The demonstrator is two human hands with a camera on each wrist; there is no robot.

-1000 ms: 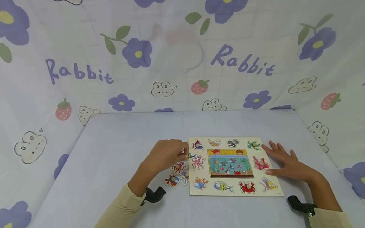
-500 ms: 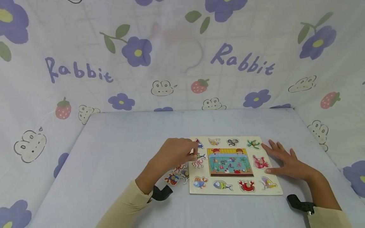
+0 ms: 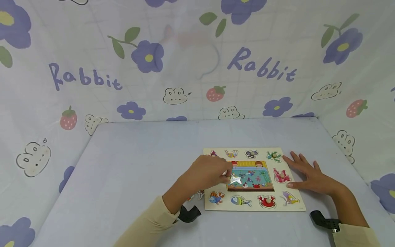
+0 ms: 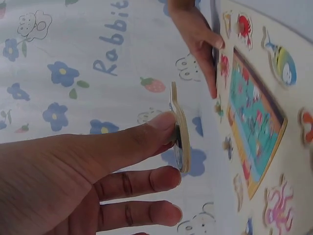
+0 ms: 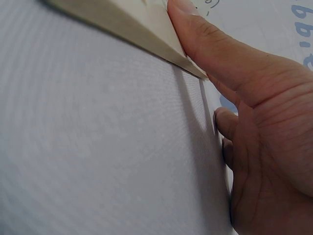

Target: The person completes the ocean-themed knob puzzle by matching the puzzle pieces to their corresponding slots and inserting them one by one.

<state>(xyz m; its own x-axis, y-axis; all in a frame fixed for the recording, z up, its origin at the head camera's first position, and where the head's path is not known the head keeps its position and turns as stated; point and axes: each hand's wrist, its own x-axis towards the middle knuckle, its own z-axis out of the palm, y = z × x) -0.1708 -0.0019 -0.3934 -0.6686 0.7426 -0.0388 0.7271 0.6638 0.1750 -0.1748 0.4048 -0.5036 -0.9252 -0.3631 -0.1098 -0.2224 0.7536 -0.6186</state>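
The left hand [image 3: 206,173] pinches, lower centre of the head view. The right hand [image 3: 312,177], lower right, spreads its fingers.

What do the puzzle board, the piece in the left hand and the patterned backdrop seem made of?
Puzzle board: probably wood or fibreboard, matte, with a pale, thick edge. Held piece: likely thin wood, its cut edge tan; glare on its face suggests gloss. Patterned backdrop: perhaps thin fabric or plastic, creased and faintly see-through.
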